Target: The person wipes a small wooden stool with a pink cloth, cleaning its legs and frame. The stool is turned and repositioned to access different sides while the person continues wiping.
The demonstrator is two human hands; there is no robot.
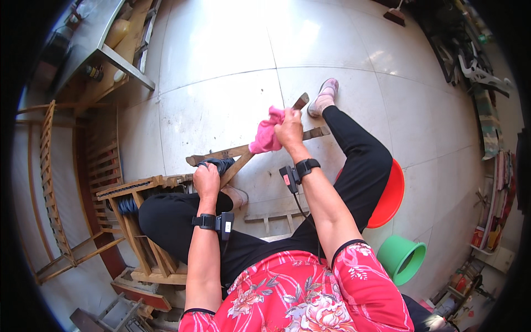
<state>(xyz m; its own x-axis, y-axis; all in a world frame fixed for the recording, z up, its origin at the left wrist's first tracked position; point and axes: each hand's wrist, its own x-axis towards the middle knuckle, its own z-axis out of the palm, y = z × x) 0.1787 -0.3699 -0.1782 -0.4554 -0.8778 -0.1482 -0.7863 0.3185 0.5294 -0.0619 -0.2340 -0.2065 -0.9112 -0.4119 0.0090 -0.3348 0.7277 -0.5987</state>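
My right hand point(290, 128) grips a crumpled pink cloth point(267, 135) against a bar of a wooden frame. Two crossed wooden legs point(236, 169) make up this frame, which looks like a folding stool with a dark blue cord seat point(224, 164). At the seat end, my left hand point(206, 180) is closed around the corded part; its fingers hide what lies beneath. The cloth covers part of the slanting leg, whose far end point(303, 101) shows beyond my right hand, close to my shoe.
Several similar wooden stools point(143, 232) stand together by my left knee. A slatted wooden rack point(49, 182) is farther left, below a metal-edged table point(124, 66). To my right are a red plastic stool point(390, 199) and a green bucket point(400, 259). A broom point(395, 15) lies far off.
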